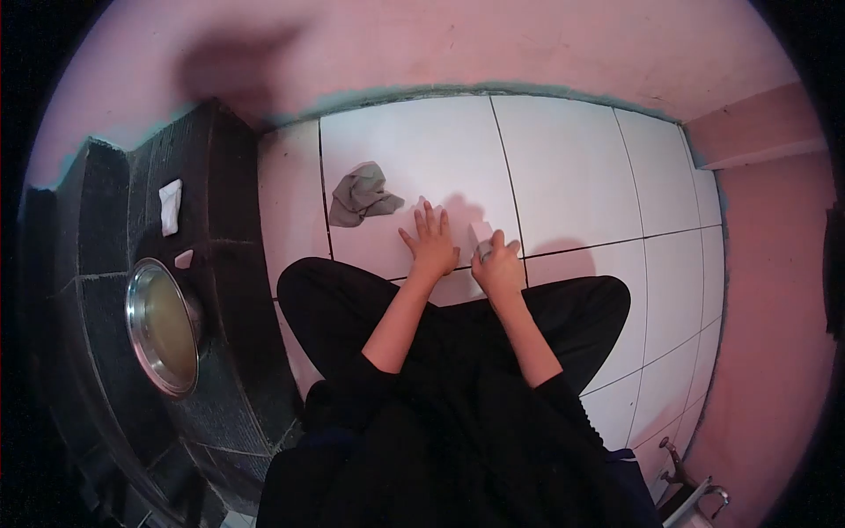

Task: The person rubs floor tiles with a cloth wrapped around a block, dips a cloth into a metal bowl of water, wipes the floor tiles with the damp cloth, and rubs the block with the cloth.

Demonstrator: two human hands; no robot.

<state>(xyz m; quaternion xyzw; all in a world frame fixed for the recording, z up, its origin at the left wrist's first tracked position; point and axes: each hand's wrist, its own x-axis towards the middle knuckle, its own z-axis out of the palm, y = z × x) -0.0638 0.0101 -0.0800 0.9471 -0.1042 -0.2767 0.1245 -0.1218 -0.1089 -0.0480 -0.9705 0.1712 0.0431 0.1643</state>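
Observation:
My left hand (431, 245) lies on the white tiled floor with its fingers spread. A small pale piece shows at its fingertips; I cannot make out what it is. To its right, my right hand (498, 264) is closed around a pale block (480, 234), whose upper end sticks out above the fingers. A crumpled grey cloth (361, 195) rests on the floor to the left of my left hand, not touching it.
Dark tiled steps (233, 194) rise at the left, bearing a metal bowl of cloudy liquid (167, 330), a folded white item (171, 208) and a small pale piece (184, 259). Pink walls (528, 44) border the floor. Metal fittings (717, 497) stand at lower right.

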